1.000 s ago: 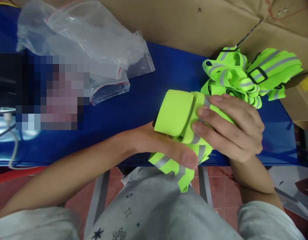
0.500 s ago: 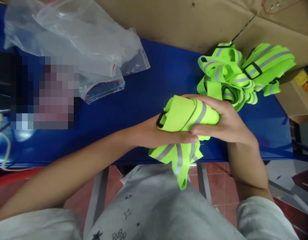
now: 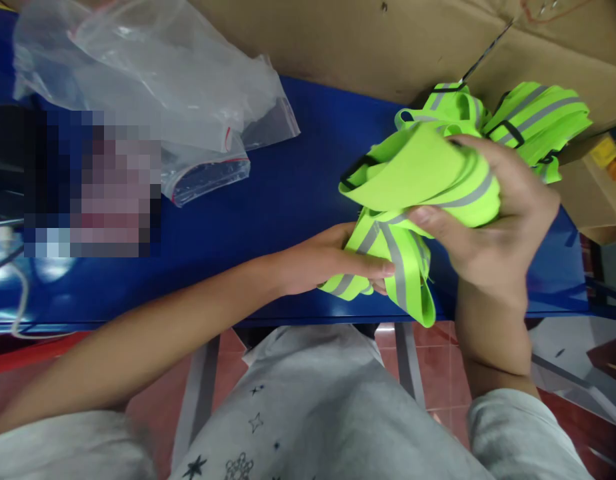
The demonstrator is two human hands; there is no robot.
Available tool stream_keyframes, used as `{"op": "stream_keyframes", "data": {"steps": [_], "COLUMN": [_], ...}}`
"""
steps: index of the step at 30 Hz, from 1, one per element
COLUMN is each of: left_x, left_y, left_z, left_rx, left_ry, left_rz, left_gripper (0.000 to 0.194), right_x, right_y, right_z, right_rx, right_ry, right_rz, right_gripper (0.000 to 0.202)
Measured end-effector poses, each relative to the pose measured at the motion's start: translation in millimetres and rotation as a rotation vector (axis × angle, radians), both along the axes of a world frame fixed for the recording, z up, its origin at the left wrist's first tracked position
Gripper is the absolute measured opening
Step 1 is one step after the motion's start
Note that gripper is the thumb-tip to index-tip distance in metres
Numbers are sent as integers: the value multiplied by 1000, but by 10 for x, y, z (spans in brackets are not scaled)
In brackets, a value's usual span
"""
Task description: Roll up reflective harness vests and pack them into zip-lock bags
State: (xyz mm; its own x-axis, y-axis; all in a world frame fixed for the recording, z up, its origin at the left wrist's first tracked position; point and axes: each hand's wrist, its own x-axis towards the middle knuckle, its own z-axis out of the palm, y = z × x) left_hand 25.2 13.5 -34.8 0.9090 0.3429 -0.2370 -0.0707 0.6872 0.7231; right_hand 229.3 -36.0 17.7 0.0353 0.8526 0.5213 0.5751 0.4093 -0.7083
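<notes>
A neon-yellow reflective strap bundle (image 3: 413, 170), with grey stripes and a black buckle on its left side, is folded over in my right hand (image 3: 503, 220). The right thumb presses on its near face and the fingers go behind it. Below the roll hang looser ends of the same strap (image 3: 401, 267). My left hand (image 3: 333, 260) pinches these ends, thumb on top, other fingers mostly hidden underneath. Both hands are above the front part of the blue table (image 3: 308, 180).
Behind my right hand lie more neon straps (image 3: 543, 110) with black buckles. Clear zip bags (image 3: 188, 87) cover the back left. A cardboard box (image 3: 595, 190) stands at the right, and large cardboard (image 3: 363, 47) lines the back. A white cable (image 3: 23, 300) runs at the left edge.
My right hand has lifted the folded bundle up and to the right. My left hand has slid off the roll down to the hanging ends, and the roll looks looser.
</notes>
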Motion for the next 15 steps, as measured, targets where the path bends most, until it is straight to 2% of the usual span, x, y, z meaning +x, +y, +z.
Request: {"op": "stream_keyframes", "data": {"steps": [1, 3, 8, 12, 15], "left_x": [7, 19, 44, 61, 71], "left_y": [-11, -27, -63, -93, -103], "left_z": [-16, -33, 16, 41, 34], "left_rx": [-38, -99, -114, -96, -92], "left_ry": [-6, -7, -67, -169, -194], "left_rz": [-38, -40, 174, 150, 166], "left_gripper": [38, 37, 50, 39, 36], "right_x": [-19, -66, -243, -359, -331], "right_y": [3, 10, 20, -27, -46], "right_z": [-4, -28, -139, -207, -278], "right_rx": [54, 74, 100, 66, 144], "right_ry": [-124, -217, -40, -8, -130], "right_rz": [9, 28, -83, -110, -7], "right_gripper": [51, 52, 49, 50, 52]}}
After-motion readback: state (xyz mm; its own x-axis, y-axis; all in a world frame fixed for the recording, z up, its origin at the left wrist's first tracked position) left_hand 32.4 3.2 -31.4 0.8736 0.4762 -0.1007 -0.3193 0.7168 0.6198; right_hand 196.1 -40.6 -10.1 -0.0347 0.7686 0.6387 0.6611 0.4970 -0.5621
